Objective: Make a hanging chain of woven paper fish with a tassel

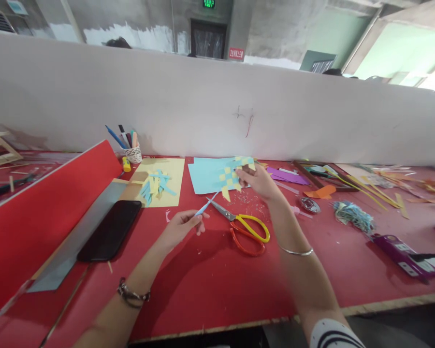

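My left hand (184, 227) pinches a slim light-blue strip (203, 208) that tapers to a point; whether it is paper cannot be made out. My right hand (253, 179) is closed on the edge of a woven paper piece (230, 180) in a yellow and light-blue check, with loose strip ends along its lower side. Behind that weave lie light-blue sheets (205, 176). Between my hands and nearer to me, scissors (244, 227) with one yellow and one red handle rest on the red table (210, 290). Their blades point toward the blue strip's tip.
Cut paper strips (157, 186) are heaped on a yellow sheet (174, 169). Left are a black phone (110, 231), a red board (50, 217) and a pen cup (133, 153). Right are purple paper (288, 176), a yarn bundle (353, 216) and a purple power strip (402, 256). A white partition (166, 101) stands behind.
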A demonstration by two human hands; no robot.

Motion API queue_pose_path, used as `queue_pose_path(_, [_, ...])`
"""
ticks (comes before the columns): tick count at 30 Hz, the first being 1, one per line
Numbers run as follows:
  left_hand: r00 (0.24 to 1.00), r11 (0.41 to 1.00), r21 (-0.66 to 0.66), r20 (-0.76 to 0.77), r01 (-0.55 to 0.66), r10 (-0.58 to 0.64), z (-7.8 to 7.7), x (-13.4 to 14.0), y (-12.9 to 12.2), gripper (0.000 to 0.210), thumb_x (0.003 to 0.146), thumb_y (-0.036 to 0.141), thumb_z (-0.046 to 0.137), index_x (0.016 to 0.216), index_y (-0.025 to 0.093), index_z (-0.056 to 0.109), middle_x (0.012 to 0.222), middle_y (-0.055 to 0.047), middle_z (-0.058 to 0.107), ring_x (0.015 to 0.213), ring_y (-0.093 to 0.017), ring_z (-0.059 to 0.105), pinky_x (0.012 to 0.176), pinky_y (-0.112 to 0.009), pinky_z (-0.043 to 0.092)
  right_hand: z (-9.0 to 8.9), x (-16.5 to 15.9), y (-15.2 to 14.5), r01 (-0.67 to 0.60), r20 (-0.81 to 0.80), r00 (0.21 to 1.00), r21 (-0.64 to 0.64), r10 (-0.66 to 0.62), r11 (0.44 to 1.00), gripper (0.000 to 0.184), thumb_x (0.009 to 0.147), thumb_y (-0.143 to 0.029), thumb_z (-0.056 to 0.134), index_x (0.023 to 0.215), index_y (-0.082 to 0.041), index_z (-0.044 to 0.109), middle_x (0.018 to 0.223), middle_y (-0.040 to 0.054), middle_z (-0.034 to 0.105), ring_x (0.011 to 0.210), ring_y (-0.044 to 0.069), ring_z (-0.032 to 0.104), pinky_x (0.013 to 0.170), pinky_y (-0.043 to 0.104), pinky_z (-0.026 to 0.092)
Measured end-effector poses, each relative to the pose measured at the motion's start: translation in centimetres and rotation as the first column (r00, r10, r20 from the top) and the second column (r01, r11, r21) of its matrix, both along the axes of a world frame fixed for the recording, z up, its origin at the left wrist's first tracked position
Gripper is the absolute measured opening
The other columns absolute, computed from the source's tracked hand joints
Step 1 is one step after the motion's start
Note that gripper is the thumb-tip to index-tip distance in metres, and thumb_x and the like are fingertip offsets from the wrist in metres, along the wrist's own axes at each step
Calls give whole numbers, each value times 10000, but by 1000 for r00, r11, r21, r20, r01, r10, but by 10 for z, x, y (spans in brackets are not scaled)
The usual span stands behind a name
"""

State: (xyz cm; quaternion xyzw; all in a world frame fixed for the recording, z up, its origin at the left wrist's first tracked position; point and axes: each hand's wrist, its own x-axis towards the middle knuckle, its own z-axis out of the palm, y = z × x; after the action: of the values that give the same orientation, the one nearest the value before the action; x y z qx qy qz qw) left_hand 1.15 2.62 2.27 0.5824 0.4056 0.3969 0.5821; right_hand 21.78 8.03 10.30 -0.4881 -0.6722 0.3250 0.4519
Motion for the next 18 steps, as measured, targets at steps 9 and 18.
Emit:
queue_pose_path(9, [921, 971, 132, -363, 201, -141, 12, 9, -14, 225, 765, 287, 443, 797, 170, 633, 707, -32, 668, 649, -144, 579, 620, -242, 428, 6, 83, 55, 428, 71, 899, 65, -432, 901, 247, 718, -208, 542, 504, -182, 421, 414, -73, 342, 401, 56, 306, 413, 224, 262])
queue_pose_path(18, [783, 887, 247, -595, 390, -179, 14, 17, -25, 235, 801, 283, 441, 881, 216, 652, 870, -33, 684, 768, -169, 594, 688, -253, 410, 1, 133, 104, 565, 158, 808, 61, -567, 823, 264, 841, -314, 488, 1031, -136, 533, 1001, 49, 568, 838, 145, 567, 711, 332, 489])
